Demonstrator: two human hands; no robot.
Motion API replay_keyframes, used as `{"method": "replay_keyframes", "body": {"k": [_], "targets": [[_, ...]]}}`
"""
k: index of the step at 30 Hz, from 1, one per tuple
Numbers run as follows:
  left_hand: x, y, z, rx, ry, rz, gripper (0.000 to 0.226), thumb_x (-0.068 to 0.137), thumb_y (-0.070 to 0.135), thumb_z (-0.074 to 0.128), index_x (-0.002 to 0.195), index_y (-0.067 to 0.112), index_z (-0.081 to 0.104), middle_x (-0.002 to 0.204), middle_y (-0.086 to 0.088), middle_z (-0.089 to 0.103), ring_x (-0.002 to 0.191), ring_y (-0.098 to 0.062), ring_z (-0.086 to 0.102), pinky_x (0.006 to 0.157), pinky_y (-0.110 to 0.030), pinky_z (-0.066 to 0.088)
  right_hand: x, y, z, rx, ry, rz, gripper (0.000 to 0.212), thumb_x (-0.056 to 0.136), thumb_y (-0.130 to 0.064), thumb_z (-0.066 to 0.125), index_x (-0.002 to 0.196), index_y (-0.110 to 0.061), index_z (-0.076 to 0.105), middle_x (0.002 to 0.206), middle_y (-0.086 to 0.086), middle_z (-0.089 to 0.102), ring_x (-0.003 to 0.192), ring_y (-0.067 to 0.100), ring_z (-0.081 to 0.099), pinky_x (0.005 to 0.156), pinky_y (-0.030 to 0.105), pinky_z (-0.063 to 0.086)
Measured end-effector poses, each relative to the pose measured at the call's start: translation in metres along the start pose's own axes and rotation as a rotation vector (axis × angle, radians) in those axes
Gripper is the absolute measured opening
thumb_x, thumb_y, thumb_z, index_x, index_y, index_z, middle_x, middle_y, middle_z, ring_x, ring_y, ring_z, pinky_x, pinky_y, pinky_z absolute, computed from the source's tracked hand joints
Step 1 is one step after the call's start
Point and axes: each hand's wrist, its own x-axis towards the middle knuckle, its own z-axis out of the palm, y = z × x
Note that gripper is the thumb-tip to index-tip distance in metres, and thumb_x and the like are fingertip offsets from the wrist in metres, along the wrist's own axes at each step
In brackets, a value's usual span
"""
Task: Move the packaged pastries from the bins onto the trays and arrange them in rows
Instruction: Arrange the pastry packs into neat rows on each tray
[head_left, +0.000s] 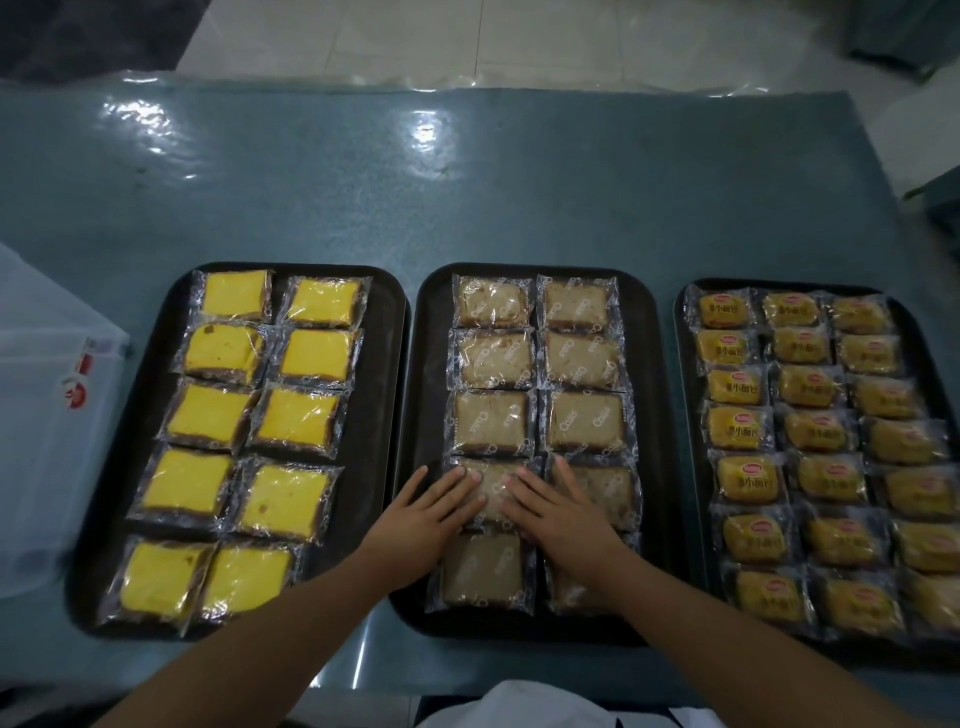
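Both sets of fingers lie straight and slightly spread, flat on one wrapped brown pastry (493, 493) in the fourth row from the far end of the middle tray (649, 467); nothing is pinched or curled round. The left hand (434, 506) covers the packet's left half, the right hand (558, 512) its right half and the edge of the neighbouring packet, so they seem to be pressing or nudging it square with its row.

Outward from there, the middle tray holds brown cakes in two columns, five rows deep. The left tray (384, 415) carries yellow cakes (208, 418) in the same two-by-five layout, a little crooked at the near end. The right tray (691, 415) is packed with small orange-wrapped buns (810, 387) in three columns. A translucent bin (47, 415) stands at the far left edge of the table (467, 197); its contents cannot be made out.

By the look of it the moving is nearly or wholly done, and only straightening is left
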Motion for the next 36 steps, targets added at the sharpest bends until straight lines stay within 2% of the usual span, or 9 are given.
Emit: {"method": "replay_keyframes", "body": {"k": [5, 8, 11, 13, 16, 20, 23, 30, 36], "targets": [[-0.003, 0.002, -0.002, -0.002, 0.002, -0.019, 0.076, 0.095, 0.035, 0.053, 0.161, 0.026, 0.016, 0.169, -0.003, 0.009, 0.155, -0.025, 0.009, 0.118, -0.056, 0.013, -0.002, -0.004, 0.001, 0.033, 0.028, 0.022, 0.073, 0.082, -0.031, 0.08, 0.147, -0.024, 0.047, 0.159, 0.007, 0.038, 0.15, 0.027, 0.028, 0.116, 0.062, 0.01], [-0.009, 0.004, -0.005, -0.023, 0.033, -0.014, 0.069, 0.1, 0.039, 0.046, 0.161, 0.023, 0.019, 0.168, -0.005, 0.012, 0.155, -0.025, 0.012, 0.119, -0.053, 0.014, -0.012, -0.007, 0.001, 0.013, 0.06, -0.039, 0.065, 0.094, -0.038, 0.066, 0.152, -0.022, 0.041, 0.161, 0.008, 0.034, 0.151, 0.027, 0.025, 0.116, 0.062, 0.014], [-0.027, 0.011, 0.0, 0.033, -0.007, 0.113, 0.076, 0.095, 0.044, 0.051, 0.16, 0.019, 0.022, 0.168, -0.007, 0.013, 0.155, -0.026, 0.01, 0.121, -0.053, 0.013, -0.03, -0.019, 0.003, -0.005, 0.061, -0.145, 0.059, 0.1, -0.041, 0.053, 0.153, -0.023, 0.036, 0.163, 0.005, 0.029, 0.153, 0.025, 0.02, 0.117, 0.06, 0.014], [-0.039, 0.021, 0.006, 0.056, 0.004, 0.173, 0.069, 0.098, 0.048, 0.047, 0.158, 0.019, 0.028, 0.167, -0.008, 0.017, 0.155, -0.026, 0.012, 0.122, -0.051, 0.01, -0.04, -0.029, 0.011, -0.02, 0.034, -0.195, 0.052, 0.1, -0.044, 0.051, 0.148, -0.025, 0.044, 0.16, 0.003, 0.037, 0.151, 0.024, 0.026, 0.117, 0.061, 0.014], [-0.054, 0.033, 0.014, 0.03, 0.04, 0.189, 0.057, 0.104, 0.05, 0.042, 0.152, 0.021, 0.04, 0.164, -0.007, 0.027, 0.154, -0.025, 0.017, 0.12, -0.049, 0.017, -0.051, -0.037, 0.023, -0.037, -0.024, -0.206, 0.047, 0.102, -0.047, 0.048, 0.144, -0.027, 0.049, 0.154, 0.002, 0.046, 0.148, 0.023, 0.033, 0.117, 0.062, 0.015], [-0.065, 0.04, 0.024, 0.059, 0.031, 0.212, 0.055, 0.103, 0.046, 0.045, 0.152, 0.023, 0.04, 0.163, -0.004, 0.031, 0.151, -0.023, 0.024, 0.119, -0.048, 0.019, -0.065, -0.044, 0.031, -0.051, -0.027, -0.198, 0.052, 0.098, -0.049, 0.054, 0.144, -0.025, 0.05, 0.153, 0.003, 0.047, 0.147, 0.023, 0.036, 0.116, 0.062, 0.016], [-0.063, 0.042, 0.027, 0.065, 0.018, 0.219, 0.054, 0.103, 0.042, 0.044, 0.154, 0.024, 0.038, 0.164, -0.003, 0.029, 0.152, -0.023, 0.023, 0.118, -0.049, 0.019, -0.068, -0.046, 0.034, -0.061, -0.009, -0.183, 0.052, 0.096, -0.047, 0.06, 0.143, -0.025, 0.053, 0.152, 0.003, 0.049, 0.145, 0.023, 0.039, 0.118, 0.062, 0.013], [-0.059, 0.042, 0.027, 0.062, 0.009, 0.22, 0.054, 0.102, 0.041, 0.044, 0.153, 0.024, 0.038, 0.164, -0.003, 0.027, 0.153, -0.024, 0.021, 0.118, -0.049, 0.019, -0.07, -0.043, 0.029, -0.076, -0.085, -0.166, 0.067, 0.091, -0.038, 0.066, 0.151, -0.024, 0.041, 0.16, 0.005, 0.035, 0.15, 0.027, 0.026, 0.116, 0.064, 0.008], [-0.06, 0.048, 0.019, -0.013, 0.043, 0.247, 0.052, 0.103, 0.042, 0.044, 0.151, 0.024, 0.04, 0.162, -0.003, 0.032, 0.152, -0.024, 0.024, 0.12, -0.045, 0.019, -0.073, -0.044, 0.021, -0.004, 0.058, -0.159, 0.043, 0.101, -0.04, 0.043, 0.139, -0.026, 0.057, 0.149, -0.001, 0.051, 0.144, 0.021, 0.041, 0.112, 0.056, 0.025]]}}
